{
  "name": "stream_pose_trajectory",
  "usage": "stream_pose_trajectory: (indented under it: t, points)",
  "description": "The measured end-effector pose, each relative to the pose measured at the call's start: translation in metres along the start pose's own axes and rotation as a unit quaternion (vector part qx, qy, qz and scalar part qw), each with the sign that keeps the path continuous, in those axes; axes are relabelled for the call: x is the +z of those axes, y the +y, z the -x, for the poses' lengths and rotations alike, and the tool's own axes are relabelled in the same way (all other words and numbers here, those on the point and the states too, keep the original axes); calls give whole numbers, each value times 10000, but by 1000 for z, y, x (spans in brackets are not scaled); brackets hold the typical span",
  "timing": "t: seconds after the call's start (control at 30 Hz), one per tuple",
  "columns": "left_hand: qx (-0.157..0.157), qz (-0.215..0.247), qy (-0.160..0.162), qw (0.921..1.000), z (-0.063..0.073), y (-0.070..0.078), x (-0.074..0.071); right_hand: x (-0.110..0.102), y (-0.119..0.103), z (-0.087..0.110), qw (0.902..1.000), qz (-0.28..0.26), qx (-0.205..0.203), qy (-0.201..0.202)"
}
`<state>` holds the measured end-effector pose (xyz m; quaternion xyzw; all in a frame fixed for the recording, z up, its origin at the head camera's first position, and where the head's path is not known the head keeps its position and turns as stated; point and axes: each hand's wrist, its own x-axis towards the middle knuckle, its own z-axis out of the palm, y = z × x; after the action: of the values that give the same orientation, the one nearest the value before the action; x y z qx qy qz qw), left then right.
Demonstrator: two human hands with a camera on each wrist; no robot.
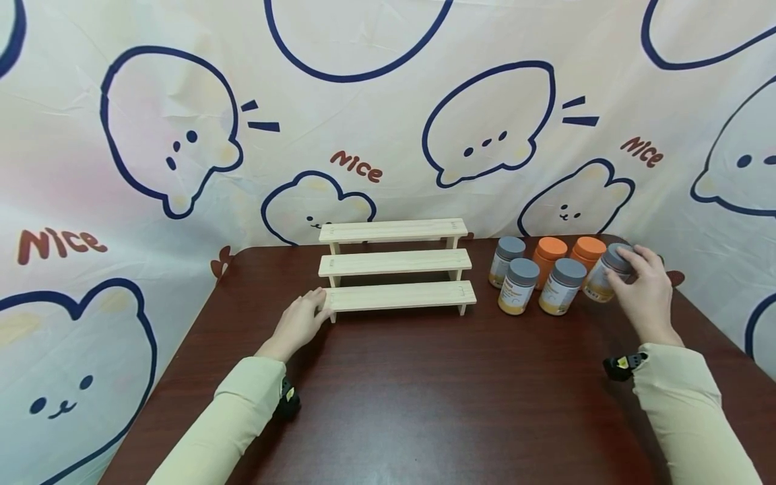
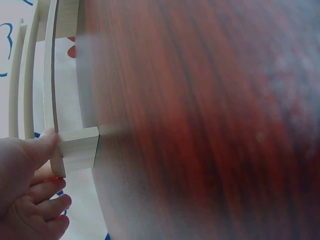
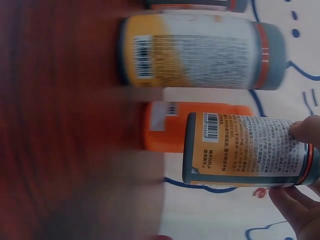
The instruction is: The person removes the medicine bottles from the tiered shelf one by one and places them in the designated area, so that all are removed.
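At the left end of a three-step wooden shelf rack (image 1: 397, 296), my left hand (image 1: 300, 320) pinches the lowest board (image 2: 51, 85) between thumb and fingers. My right hand (image 1: 647, 293) holds a grey-capped supplement bottle (image 3: 245, 150) near its cap, thumb on one side and fingers on the other. That bottle, with a white and yellow label, tilts in the head view, and in the right wrist view its base is off the table. Close beside it stand two orange bottles (image 1: 548, 254) and several more grey-capped bottles (image 1: 562, 288).
Everything stands on a dark reddish-brown table (image 1: 436, 384), the rack at its back middle and the bottles at its back right. A pale cloth (image 1: 388, 121) with cartoon drawings hangs behind the table and along both sides.
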<state>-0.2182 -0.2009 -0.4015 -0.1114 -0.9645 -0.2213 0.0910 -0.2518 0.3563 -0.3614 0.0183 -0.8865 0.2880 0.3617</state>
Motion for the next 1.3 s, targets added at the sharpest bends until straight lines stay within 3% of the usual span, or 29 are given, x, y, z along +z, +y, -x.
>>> stream_pose_trajectory:
  t: [0.37,1.03,1.3]
  points:
    - [-15,-18,-65,10000,0,0,-1,20,15,14,9998,-7,-127,-176]
    - [18,-12,-45,10000,-1,0,-1,19,17,19,9990,39,38,-453]
    - [12,-20,-326,9995,-1,-2,-8,16,13,12,9988,-103,86,-463]
